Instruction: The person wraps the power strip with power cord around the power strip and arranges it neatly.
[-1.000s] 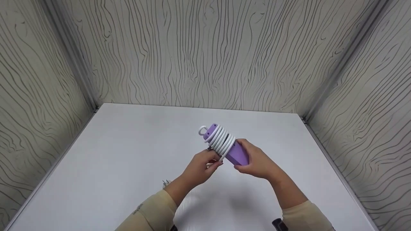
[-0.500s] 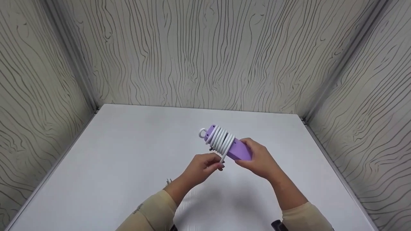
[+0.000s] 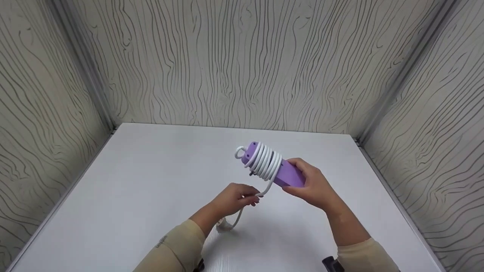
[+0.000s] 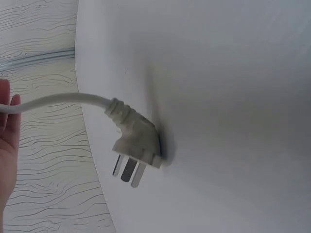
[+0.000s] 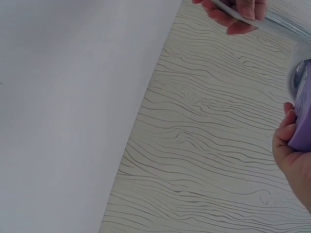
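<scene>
A purple power strip [image 3: 290,174] is tilted in the air above the table, its far half wrapped in several turns of white cord [image 3: 267,163]. My right hand [image 3: 315,185] grips its near end, thumb below and fingers over the other side. The cord's free length runs down to my left hand [image 3: 235,197], which pinches it between thumb and fingers. Past those fingers the cord hangs to a three-pin plug [image 4: 138,138], low beside my left wrist. A small cord loop [image 3: 239,152] sticks out at the strip's far tip. The strip's socket face is mostly hidden.
The white table [image 3: 151,170] spreads beneath both hands. Wood-patterned panels [image 3: 227,68] wall it in at the back and both sides, with grey metal posts [image 3: 401,71] in the corners.
My left hand has slid back along the cord, slightly away from the strip, leaving a longer curved stretch. The strip and right hand have shifted a little right. The plug has swung down and right.
</scene>
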`<action>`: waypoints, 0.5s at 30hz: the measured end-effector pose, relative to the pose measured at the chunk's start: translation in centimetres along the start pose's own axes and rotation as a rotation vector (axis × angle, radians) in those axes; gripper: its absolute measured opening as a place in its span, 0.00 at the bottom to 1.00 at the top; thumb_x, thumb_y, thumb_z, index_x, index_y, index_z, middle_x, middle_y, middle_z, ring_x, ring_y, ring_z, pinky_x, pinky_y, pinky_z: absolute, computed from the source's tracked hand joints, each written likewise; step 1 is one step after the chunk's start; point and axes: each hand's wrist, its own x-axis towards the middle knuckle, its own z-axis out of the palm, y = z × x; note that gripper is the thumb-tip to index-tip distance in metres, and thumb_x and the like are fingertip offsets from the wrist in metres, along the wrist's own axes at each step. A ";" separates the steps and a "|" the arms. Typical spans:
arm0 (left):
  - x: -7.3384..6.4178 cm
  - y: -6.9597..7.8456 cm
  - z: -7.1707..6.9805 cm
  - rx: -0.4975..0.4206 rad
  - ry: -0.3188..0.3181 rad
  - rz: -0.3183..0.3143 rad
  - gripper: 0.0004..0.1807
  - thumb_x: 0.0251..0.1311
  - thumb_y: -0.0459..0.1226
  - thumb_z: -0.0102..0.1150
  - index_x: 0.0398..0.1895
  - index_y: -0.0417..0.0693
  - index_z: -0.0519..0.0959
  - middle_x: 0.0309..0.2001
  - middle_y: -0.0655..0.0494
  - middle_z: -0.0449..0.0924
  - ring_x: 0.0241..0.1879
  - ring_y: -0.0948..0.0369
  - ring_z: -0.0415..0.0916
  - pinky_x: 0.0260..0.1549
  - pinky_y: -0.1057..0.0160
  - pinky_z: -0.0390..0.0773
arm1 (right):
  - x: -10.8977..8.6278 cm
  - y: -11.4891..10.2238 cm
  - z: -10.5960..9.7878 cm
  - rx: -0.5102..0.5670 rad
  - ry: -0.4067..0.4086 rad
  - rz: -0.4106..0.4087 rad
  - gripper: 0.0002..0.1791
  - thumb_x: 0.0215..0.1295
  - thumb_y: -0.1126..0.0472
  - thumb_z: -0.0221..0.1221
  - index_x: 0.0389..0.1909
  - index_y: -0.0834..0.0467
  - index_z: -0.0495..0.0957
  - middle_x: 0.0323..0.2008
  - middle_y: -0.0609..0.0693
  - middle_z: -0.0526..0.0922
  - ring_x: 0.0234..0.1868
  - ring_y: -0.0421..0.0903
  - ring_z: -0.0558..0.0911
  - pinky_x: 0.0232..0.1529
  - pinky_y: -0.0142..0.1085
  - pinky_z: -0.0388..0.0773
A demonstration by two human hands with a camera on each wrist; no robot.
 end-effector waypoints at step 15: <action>0.6 -0.9 -1.4 0.032 -0.059 -0.135 0.03 0.56 0.31 0.56 0.27 0.45 0.76 0.25 0.59 0.76 0.27 0.67 0.71 0.35 0.67 0.75 | -0.6 -0.5 0.2 0.038 -0.276 -0.361 0.29 0.45 0.64 0.67 0.52 0.53 0.70 0.44 0.46 0.77 0.40 0.42 0.74 0.37 0.36 0.74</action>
